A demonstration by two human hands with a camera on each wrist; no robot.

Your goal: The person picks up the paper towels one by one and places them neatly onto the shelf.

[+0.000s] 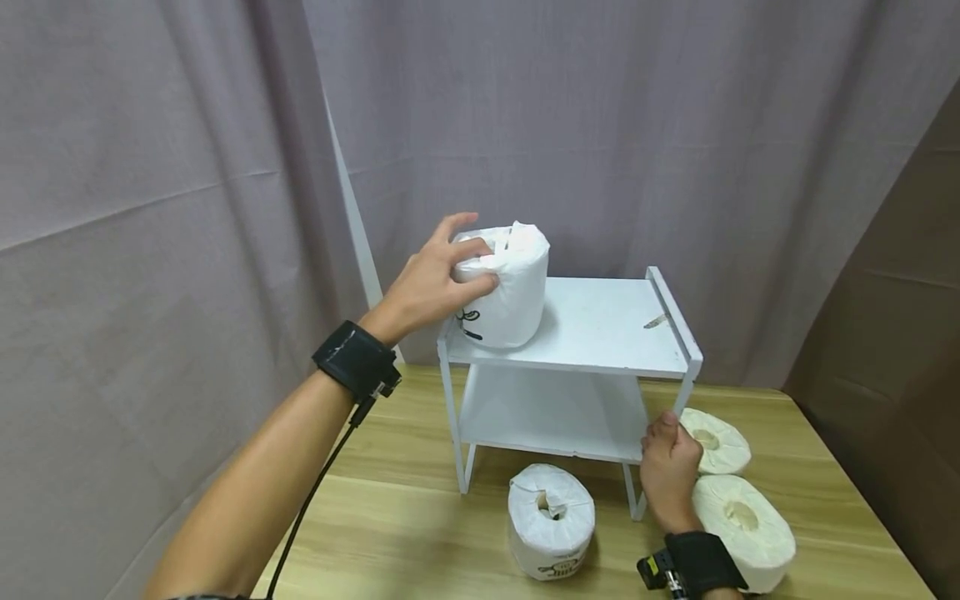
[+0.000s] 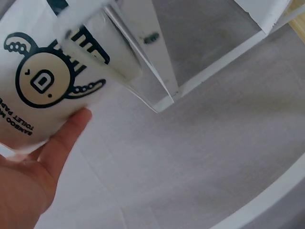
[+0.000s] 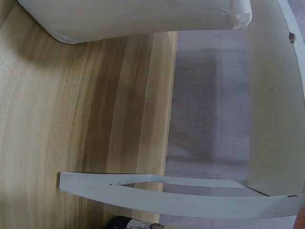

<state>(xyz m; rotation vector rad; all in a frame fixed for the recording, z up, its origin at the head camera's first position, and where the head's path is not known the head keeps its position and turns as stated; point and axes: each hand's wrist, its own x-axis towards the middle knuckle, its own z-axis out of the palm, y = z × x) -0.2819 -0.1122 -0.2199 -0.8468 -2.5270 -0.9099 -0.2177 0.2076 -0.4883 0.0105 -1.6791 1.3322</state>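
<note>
A wrapped toilet paper roll [image 1: 517, 287] stands at the left end of the top board of a small white two-tier shelf [image 1: 600, 325]. My left hand [image 1: 442, 271] grips this roll from the left, thumb at its front and fingers over the top edge. The left wrist view shows the roll's printed face [image 2: 45, 78] above the same hand [image 2: 35, 179]. Low on the right side, my right hand [image 1: 670, 467] holds the shelf's front right leg. Only a sliver of that hand [image 3: 299, 220] enters the right wrist view, beside the white leg [image 3: 190, 200].
Another wrapped roll [image 1: 551, 525] stands on the wooden table [image 1: 390, 533] in front of the shelf. Two more rolls, one nearer [image 1: 746, 533] and one behind it [image 1: 716, 442], sit right of my right hand. Grey curtains [image 1: 570, 125] hang behind the table.
</note>
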